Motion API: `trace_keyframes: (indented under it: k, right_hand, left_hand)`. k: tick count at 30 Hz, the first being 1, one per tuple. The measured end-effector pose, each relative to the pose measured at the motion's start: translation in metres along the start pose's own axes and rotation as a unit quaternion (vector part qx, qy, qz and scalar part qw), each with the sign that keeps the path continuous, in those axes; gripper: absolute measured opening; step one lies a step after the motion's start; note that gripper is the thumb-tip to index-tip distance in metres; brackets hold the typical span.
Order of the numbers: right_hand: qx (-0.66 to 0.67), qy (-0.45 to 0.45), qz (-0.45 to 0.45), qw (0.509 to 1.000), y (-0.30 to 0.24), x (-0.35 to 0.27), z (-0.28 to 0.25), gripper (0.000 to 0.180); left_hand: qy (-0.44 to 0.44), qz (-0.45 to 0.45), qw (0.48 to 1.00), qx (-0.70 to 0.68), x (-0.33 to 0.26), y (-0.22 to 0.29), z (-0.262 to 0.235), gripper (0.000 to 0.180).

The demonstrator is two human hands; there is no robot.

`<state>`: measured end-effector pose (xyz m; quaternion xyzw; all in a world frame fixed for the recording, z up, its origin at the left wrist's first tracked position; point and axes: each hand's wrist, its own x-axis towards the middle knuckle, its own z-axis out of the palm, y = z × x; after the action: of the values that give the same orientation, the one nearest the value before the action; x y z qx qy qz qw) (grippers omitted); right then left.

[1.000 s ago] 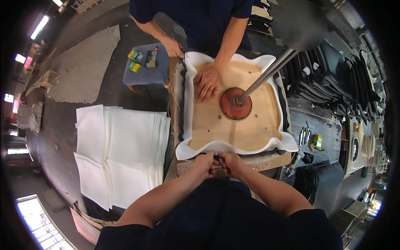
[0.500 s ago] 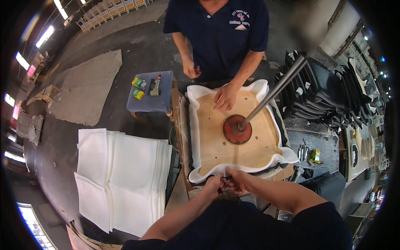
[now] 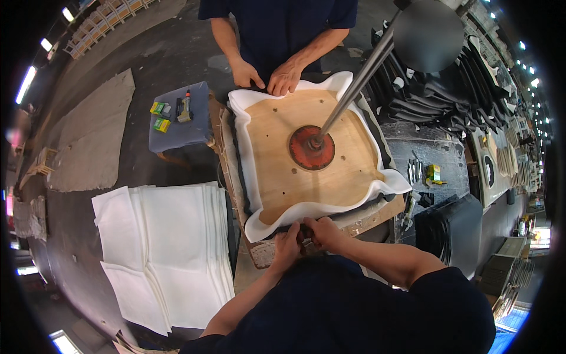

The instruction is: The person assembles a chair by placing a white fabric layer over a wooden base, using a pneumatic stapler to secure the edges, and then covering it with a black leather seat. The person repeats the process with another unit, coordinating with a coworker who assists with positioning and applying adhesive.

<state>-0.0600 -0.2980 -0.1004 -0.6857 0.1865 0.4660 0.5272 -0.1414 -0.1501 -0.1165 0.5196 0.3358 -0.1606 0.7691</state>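
Both hands (image 3: pixel 287 243) pinch what seems black material (image 3: pixel 361 210).

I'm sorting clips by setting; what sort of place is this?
Probably an upholstery or furniture workshop: a wooden panel ringed by white padding, stacked white sheets and piled black pieces.

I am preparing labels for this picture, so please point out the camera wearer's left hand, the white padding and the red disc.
Left hand (image 3: pixel 286 243): head view, back of the hand.
White padding (image 3: pixel 289 214): head view, its near edge strip.
Red disc (image 3: pixel 303 154): head view, its flat upper face.
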Motion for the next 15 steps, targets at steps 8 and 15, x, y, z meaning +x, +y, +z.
trace_keyframes:
  k: [8,15]
  right_hand:
    - [-0.122,0.125,-0.123,0.977,0.027,0.000,0.008,0.065]
    - [-0.144,0.134,-0.168,0.966,0.029,0.003,0.008,0.069]
  left_hand:
    - [-0.006,0.050,0.999,0.010,0.002,-0.017,-0.006,0.050]
    - [-0.002,0.061,0.998,0.006,0.011,-0.023,-0.007,0.049]
